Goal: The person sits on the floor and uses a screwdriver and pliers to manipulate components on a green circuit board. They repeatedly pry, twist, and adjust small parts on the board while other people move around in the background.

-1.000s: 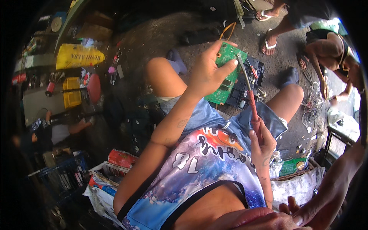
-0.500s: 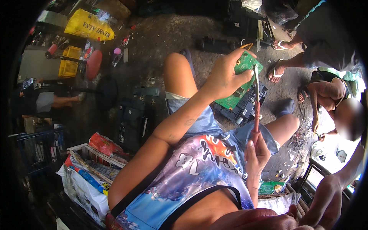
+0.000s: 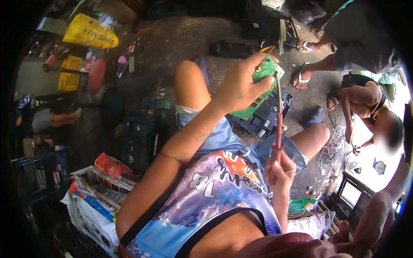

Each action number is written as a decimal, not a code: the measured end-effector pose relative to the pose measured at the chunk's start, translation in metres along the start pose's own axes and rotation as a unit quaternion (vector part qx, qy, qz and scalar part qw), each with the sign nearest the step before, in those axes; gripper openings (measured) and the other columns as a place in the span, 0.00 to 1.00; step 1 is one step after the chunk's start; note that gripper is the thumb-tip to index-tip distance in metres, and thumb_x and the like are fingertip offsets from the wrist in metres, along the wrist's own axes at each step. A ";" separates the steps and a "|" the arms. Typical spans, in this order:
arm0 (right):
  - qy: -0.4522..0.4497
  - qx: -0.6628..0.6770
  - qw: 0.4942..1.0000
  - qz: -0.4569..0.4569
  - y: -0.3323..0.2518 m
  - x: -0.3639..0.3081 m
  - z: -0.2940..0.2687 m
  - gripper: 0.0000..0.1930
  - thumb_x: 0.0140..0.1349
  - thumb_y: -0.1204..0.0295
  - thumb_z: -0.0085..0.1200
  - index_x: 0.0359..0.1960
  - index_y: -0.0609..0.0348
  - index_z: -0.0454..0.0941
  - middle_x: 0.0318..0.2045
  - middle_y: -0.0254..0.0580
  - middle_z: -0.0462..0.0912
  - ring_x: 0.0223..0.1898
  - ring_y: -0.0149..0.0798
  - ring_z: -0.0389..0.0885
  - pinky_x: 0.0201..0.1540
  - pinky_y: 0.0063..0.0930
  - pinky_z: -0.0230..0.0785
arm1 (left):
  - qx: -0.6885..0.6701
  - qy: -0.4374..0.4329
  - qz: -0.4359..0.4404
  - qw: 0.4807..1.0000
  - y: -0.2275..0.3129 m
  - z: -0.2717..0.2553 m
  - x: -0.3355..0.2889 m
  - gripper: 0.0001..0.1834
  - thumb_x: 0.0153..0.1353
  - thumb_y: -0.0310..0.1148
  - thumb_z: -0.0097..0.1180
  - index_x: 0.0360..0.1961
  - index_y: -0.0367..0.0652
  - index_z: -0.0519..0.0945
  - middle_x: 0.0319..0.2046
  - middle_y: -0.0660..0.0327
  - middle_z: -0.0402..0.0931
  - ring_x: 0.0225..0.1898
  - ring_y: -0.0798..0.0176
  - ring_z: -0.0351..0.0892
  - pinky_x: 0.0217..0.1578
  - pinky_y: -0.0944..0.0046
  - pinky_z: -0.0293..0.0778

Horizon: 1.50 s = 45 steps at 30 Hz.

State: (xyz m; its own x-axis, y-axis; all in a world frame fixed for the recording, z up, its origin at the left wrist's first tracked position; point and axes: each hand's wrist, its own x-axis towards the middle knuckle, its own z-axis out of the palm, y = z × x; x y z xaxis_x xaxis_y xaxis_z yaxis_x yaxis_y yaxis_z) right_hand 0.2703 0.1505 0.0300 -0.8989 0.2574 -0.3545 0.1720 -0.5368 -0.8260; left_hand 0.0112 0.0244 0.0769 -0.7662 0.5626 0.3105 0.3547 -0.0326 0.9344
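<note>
My left hand (image 3: 245, 84) grips a green circuit board (image 3: 267, 69) by its upper part, with the thumb across its face. The board slants over a black plastic device frame (image 3: 271, 114) on the ground between my legs. In my right hand (image 3: 279, 170) is a slim metal tool with a red handle (image 3: 279, 129), held upright with fingers wrapped round its lower end. The tool's narrow metal tip is at the board's right edge, near my left thumb. I cannot make out the tip's exact shape. An orange strip (image 3: 267, 49) shows just behind my left hand.
Black device parts (image 3: 234, 49) lie ahead on the dirt floor. A person in white flip-flops (image 3: 303, 75) stands at the right; another person (image 3: 359, 96) squats nearby beside tangled wires (image 3: 333, 150). A crate with bags (image 3: 92, 202) is at left, a yellow sack (image 3: 90, 32) farther off.
The whole view has shifted slightly, so everything sits a little farther left. The tool still meets the board's right edge, and its handle stands more upright. My right-hand fingers have moved on the handle.
</note>
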 end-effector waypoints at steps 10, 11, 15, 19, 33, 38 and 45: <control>-0.070 0.202 0.972 0.094 0.000 0.009 -0.012 0.30 0.63 0.62 0.65 0.62 0.68 0.73 0.21 0.39 0.71 0.11 0.29 0.65 0.10 0.23 0.55 | -0.040 -0.054 -0.055 0.996 -0.007 0.005 0.013 0.16 0.67 0.29 0.58 0.55 0.39 0.77 0.38 0.61 0.84 0.35 0.74 0.83 0.35 0.71 0.80; -0.105 0.308 0.933 0.150 -0.003 0.006 -0.014 0.31 0.63 0.62 0.65 0.64 0.67 0.72 0.21 0.39 0.69 0.10 0.30 0.64 0.09 0.24 0.53 | -0.092 -0.060 -0.072 0.991 -0.009 0.006 0.018 0.16 0.67 0.31 0.58 0.54 0.39 0.77 0.38 0.61 0.84 0.35 0.73 0.84 0.36 0.71 0.80; -0.138 0.357 0.924 -0.005 -0.015 0.023 -0.006 0.32 0.66 0.64 0.60 0.67 0.66 0.65 0.23 0.41 0.69 0.11 0.32 0.66 0.10 0.25 0.56 | -0.066 -0.157 -0.047 0.984 -0.023 0.022 0.009 0.20 0.67 0.36 0.60 0.57 0.41 0.74 0.39 0.61 0.83 0.39 0.70 0.85 0.34 0.69 0.81; 0.056 0.083 0.995 -0.012 -0.023 0.057 -0.037 0.23 0.72 0.63 0.52 0.62 0.62 0.67 0.26 0.36 0.71 0.12 0.33 0.68 0.11 0.23 0.61 | -0.243 0.002 -0.171 0.955 -0.049 0.001 0.007 0.18 0.68 0.27 0.58 0.58 0.38 0.74 0.40 0.57 0.84 0.39 0.66 0.87 0.35 0.68 0.83; 0.111 -0.858 0.488 -0.118 -0.131 0.329 -0.222 0.21 0.71 0.51 0.49 0.31 0.56 0.79 0.30 0.57 0.85 0.37 0.59 0.86 0.34 0.53 0.76 | -0.229 0.134 -0.200 0.943 -0.042 -0.052 0.009 0.21 0.67 0.27 0.57 0.60 0.39 0.72 0.45 0.54 0.82 0.39 0.60 0.88 0.31 0.65 0.86; 0.138 -0.741 0.645 -0.123 -0.076 0.254 -0.165 0.14 0.70 0.58 0.54 0.36 0.56 0.79 0.24 0.52 0.81 0.27 0.47 0.83 0.31 0.42 0.74 | -0.296 0.091 -0.148 0.939 -0.035 -0.041 0.013 0.22 0.67 0.27 0.58 0.61 0.40 0.71 0.45 0.53 0.82 0.39 0.59 0.88 0.31 0.65 0.86; 0.025 -0.427 0.896 -0.122 -0.088 0.135 -0.064 0.08 0.70 0.75 0.51 0.48 0.63 0.74 0.21 0.27 0.70 0.21 0.20 0.66 0.24 0.19 0.60 | -0.295 0.063 -0.168 0.938 -0.002 -0.037 0.011 0.19 0.68 0.25 0.56 0.59 0.37 0.71 0.43 0.55 0.83 0.40 0.63 0.87 0.36 0.67 0.84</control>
State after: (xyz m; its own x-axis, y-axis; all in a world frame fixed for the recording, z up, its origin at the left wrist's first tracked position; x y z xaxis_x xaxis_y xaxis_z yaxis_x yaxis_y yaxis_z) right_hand 0.1598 0.2836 0.0271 -0.9365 0.3299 -0.1187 0.2368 0.3455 -0.9080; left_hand -0.0175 -0.0001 0.0851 -0.8517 0.5227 -0.0361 -0.2492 -0.3435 0.9055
